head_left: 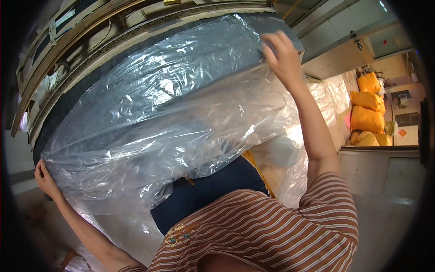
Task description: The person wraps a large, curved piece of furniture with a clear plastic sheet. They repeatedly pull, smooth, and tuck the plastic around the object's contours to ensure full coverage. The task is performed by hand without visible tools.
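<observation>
A wide sheet of clear plastic film (170,81) lies wrinkled over a dark grey padded surface (68,102) and hangs down its near side toward my body. At the far left corner, my left hand (46,181) is closed, its fingertips pinching the film's edge. Creases in the film fan out from that grip. Near the top right end, my right hand (284,56) is raised just above the film-covered surface. Its fingers are bent, somewhat smeared by motion, with thumb and forefinger apart and nothing visible between them.
Behind the padded surface runs a long worn frame with rails (77,43). At the right, several orange bundles (367,119) are stacked beyond an opening. More clear film (324,97) spreads near them. A dark blue apron (217,190) with yellow trim covers my front.
</observation>
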### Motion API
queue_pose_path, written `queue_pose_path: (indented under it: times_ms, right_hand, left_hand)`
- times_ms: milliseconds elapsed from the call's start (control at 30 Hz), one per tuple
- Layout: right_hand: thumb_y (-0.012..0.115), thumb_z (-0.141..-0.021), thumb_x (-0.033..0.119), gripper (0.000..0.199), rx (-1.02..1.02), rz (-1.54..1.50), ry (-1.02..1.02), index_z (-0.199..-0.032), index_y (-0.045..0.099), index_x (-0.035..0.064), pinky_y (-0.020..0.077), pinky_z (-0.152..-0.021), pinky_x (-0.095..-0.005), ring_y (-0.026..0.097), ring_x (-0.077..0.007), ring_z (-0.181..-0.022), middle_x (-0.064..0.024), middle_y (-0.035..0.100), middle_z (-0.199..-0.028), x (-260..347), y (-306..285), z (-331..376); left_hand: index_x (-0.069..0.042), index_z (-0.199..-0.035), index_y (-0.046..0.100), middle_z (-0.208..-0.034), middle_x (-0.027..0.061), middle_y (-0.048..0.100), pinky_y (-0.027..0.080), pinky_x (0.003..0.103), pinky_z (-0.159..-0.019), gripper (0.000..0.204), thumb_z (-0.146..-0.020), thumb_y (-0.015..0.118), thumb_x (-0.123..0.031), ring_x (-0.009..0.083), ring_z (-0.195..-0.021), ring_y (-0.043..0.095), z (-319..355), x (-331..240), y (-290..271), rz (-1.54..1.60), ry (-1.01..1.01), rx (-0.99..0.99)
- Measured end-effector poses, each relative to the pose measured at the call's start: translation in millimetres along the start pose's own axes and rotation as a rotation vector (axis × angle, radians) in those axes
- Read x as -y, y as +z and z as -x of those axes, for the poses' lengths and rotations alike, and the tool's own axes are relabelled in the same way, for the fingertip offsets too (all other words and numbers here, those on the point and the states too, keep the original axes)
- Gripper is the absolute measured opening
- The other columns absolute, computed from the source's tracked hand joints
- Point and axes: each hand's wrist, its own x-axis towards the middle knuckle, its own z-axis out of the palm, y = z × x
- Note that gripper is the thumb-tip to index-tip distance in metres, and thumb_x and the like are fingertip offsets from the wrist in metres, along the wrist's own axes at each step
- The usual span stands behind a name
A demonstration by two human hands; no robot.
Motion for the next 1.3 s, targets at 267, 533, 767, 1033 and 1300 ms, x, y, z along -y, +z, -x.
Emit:
queue_pose_path:
  times_ms: [267,533,767,1033,1300]
  right_hand:
    - [0.045,-0.094,0.034,0.045,0.062,-0.075,-0.134,-0.123,0.053,0.0019,0.0412,-0.094,-0.0413,0.046,-0.0295,-0.12,-0.0135,0.051,-0.128,22,60,-18]
    - [0.054,-0.089,0.029,0.029,-0.006,-0.06,-0.074,-0.108,0.066,0.0099,0.0453,-0.083,-0.042,0.054,-0.0278,-0.095,-0.0081,0.057,-0.106,-8,70,-33]
    - [0.065,-0.081,0.03,0.019,0.024,-0.309,0.133,-0.093,0.066,0.0148,0.0453,-0.083,-0.0409,0.057,-0.025,-0.096,-0.0058,0.06,-0.098,-51,94,-72]
    - [0.051,-0.091,0.017,0.015,-0.115,-1.102,0.271,-0.083,0.058,0.0063,0.0392,-0.062,-0.0233,0.046,-0.0078,-0.067,0.0023,0.051,-0.07,-51,65,-138]
    - [0.061,-0.083,0.026,0.022,-0.453,-0.597,0.503,-0.086,0.065,0.0044,0.0473,-0.076,-0.0361,0.063,-0.0263,-0.079,-0.012,0.067,-0.083,-75,149,-136]
  left_hand:
    - [-0.002,-0.109,0.065,-0.107,0.0032,0.065,0.044,0.026,-0.088,0.026,-0.094,0.057,-0.021,0.0128,-0.097,0.058,6,52,-93,0.311,-0.075,-0.007]
    - [0.002,-0.108,0.063,-0.108,0.0042,0.061,0.042,0.026,-0.092,0.022,-0.095,0.054,-0.012,0.0135,-0.101,0.054,64,-12,-175,0.079,-0.031,0.009]
    - [0.002,-0.107,0.063,-0.109,0.0055,0.059,0.045,0.028,-0.089,0.02,-0.094,0.055,-0.011,0.0155,-0.101,0.055,140,-2,-210,-0.035,0.085,0.062]
    - [0.0,-0.122,0.051,-0.121,0.0129,0.053,0.041,0.033,-0.096,0.038,-0.094,0.055,-0.025,0.0227,-0.111,0.051,80,-36,-142,0.773,-0.412,-0.447]
    - [-0.001,-0.107,0.065,-0.106,0.0052,0.064,0.044,0.026,-0.087,0.028,-0.09,0.062,-0.022,0.0144,-0.095,0.057,-51,15,42,0.459,-0.302,-0.169]
